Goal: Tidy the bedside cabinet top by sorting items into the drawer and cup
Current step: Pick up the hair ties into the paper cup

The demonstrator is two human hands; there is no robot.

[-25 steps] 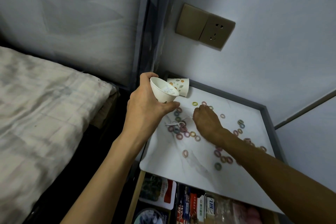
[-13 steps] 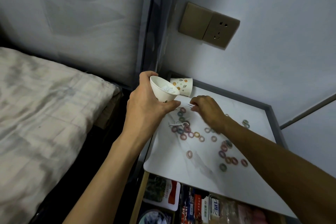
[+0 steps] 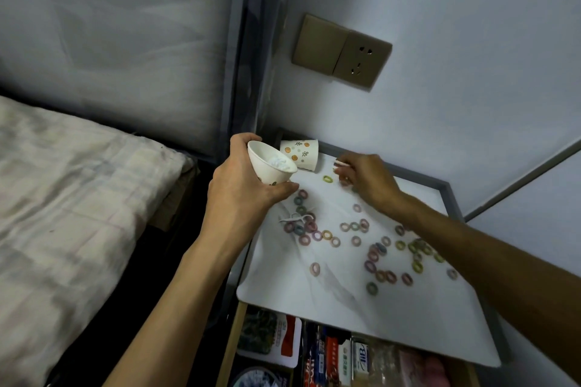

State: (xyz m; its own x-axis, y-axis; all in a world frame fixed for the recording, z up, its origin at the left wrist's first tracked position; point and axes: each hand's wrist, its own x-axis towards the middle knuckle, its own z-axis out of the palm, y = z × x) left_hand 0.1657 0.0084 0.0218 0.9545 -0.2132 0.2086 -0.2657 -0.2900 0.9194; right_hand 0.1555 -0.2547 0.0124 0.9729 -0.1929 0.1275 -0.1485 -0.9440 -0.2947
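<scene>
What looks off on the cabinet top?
Small coloured rings are strewn loose across the white mat. The patterned cup by the wall looks tipped over, though its opening is hidden.

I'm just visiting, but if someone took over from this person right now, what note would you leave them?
Left hand holds a tilted white paper cup, white bits already inside.
Right hand appears to pinch a small white stick near the dotted paper cup at the back.
Many small coloured elastic rings lie scattered on the white cabinet top.
The wooden drawer below stands open, packets inside.
Left: stick into cup, then sort the rings.
</scene>
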